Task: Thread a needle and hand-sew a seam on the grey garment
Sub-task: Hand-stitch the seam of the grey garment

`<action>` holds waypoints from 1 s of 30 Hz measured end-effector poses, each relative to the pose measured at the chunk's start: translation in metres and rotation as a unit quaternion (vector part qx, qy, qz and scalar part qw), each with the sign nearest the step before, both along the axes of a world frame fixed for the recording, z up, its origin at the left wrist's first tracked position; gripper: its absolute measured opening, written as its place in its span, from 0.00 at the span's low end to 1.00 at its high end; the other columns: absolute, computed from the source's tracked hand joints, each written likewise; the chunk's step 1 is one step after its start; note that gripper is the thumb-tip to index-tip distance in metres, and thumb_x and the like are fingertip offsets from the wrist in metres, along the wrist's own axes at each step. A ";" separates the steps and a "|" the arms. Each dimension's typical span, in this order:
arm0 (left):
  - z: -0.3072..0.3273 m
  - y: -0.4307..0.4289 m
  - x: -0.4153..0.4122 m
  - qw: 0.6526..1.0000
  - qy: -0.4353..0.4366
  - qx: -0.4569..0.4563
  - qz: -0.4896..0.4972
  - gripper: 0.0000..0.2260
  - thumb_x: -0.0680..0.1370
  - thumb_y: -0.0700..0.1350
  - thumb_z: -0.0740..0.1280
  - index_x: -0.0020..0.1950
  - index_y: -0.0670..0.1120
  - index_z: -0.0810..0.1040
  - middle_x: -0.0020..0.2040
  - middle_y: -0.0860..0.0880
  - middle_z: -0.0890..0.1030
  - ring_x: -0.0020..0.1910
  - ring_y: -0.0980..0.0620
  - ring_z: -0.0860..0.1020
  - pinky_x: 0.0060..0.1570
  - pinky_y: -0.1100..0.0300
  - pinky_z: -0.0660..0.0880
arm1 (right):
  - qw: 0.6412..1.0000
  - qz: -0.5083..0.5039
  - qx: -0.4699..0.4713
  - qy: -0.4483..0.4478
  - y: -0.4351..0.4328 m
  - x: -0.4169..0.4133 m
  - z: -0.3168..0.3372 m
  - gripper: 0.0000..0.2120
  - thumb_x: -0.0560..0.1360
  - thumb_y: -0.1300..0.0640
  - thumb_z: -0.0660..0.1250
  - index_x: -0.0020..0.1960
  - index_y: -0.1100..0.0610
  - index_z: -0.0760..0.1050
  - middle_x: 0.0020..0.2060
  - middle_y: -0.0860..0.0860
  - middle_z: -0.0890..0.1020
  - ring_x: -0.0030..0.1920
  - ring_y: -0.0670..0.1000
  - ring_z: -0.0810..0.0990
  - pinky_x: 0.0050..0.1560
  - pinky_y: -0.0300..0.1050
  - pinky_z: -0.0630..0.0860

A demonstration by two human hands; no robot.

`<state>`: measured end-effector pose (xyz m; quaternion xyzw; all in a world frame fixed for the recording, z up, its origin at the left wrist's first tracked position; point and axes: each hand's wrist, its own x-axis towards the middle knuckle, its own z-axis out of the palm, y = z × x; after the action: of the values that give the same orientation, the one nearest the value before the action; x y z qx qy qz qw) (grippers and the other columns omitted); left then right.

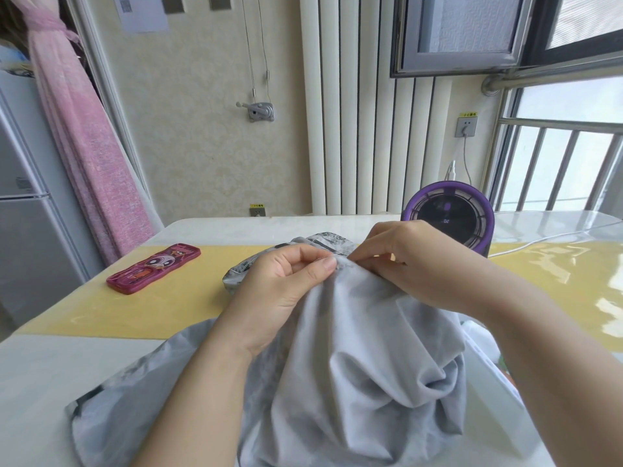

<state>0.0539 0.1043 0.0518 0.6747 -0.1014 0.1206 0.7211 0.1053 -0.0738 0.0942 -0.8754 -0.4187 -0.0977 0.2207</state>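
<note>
The pink cartoon case (153, 268) sat off to the left on the yellow table mat (101, 308), well apart from the sewing. My guess at the main risk: the two hands were working so close together that a hurried push could prick the left thumb. If that pinch slackened, the fold could also slide and the stitch line would wander.

The left hand (286, 284) had its thumb and forefinger closed tight on a raised ridge of the grey garment (354, 358), with the other fingers curled in behind. The garment itself was bunched up between both forearms and spilled down over the near table edge.

The right hand (404, 261) was touching the same ridge just beside that thumb, fingertips nipped together on the cloth. I couldn't make out the needle or thread, too small or hidden. A purple round gadget (448, 217) stood just behind it.
</note>
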 end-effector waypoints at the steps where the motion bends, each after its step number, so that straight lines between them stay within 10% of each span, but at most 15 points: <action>1: 0.000 0.000 0.000 1.000 0.002 -0.006 -0.005 0.04 0.68 0.44 0.69 0.37 0.52 0.84 0.39 0.52 0.83 0.41 0.57 0.79 0.47 0.67 0.74 | 1.000 0.002 0.004 -0.005 0.001 0.000 0.000 0.14 0.78 0.62 0.62 0.54 0.48 0.82 0.48 0.47 0.80 0.48 0.49 0.78 0.52 0.45 0.73; 10: 0.000 0.000 -0.001 0.998 0.019 -0.039 -0.033 0.05 0.69 0.43 0.69 0.37 0.50 0.84 0.39 0.50 0.83 0.40 0.56 0.80 0.45 0.66 0.75 | 0.999 0.015 0.029 -0.012 0.003 0.001 -0.003 0.13 0.78 0.61 0.63 0.54 0.48 0.82 0.48 0.47 0.81 0.48 0.49 0.79 0.49 0.50 0.76; 17: 0.001 -0.001 -0.001 0.996 0.016 -0.077 -0.045 0.05 0.69 0.42 0.68 0.37 0.49 0.84 0.39 0.49 0.84 0.39 0.55 0.81 0.42 0.65 0.77 | 0.994 0.040 0.097 0.026 0.007 -0.006 0.000 0.09 0.77 0.61 0.64 0.52 0.52 0.82 0.43 0.43 0.83 0.44 0.39 0.80 0.47 0.32 0.74; 22: -0.002 -0.005 0.003 0.997 0.003 -0.082 -0.014 0.04 0.70 0.43 0.71 0.42 0.47 0.84 0.44 0.45 0.84 0.45 0.51 0.81 0.51 0.58 0.78 | 0.968 0.098 0.179 0.147 0.008 -0.012 0.001 0.03 0.80 0.55 0.60 0.52 0.52 0.72 0.40 0.58 0.81 0.37 0.56 0.75 0.43 0.56 0.74; 30: -0.004 -0.007 0.005 0.998 0.012 -0.063 0.030 0.08 0.67 0.47 0.70 0.42 0.46 0.85 0.45 0.43 0.85 0.47 0.48 0.82 0.56 0.52 0.75 | 0.985 0.042 0.169 0.017 0.021 -0.012 -0.010 0.05 0.76 0.54 0.66 0.43 0.46 0.72 0.38 0.40 0.81 0.38 0.44 0.80 0.41 0.45 0.75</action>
<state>0.0589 0.0976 0.0478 0.6323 -0.0647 0.1403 0.7592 0.0934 -0.0529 0.0845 -0.8085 -0.4290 -0.1428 0.3766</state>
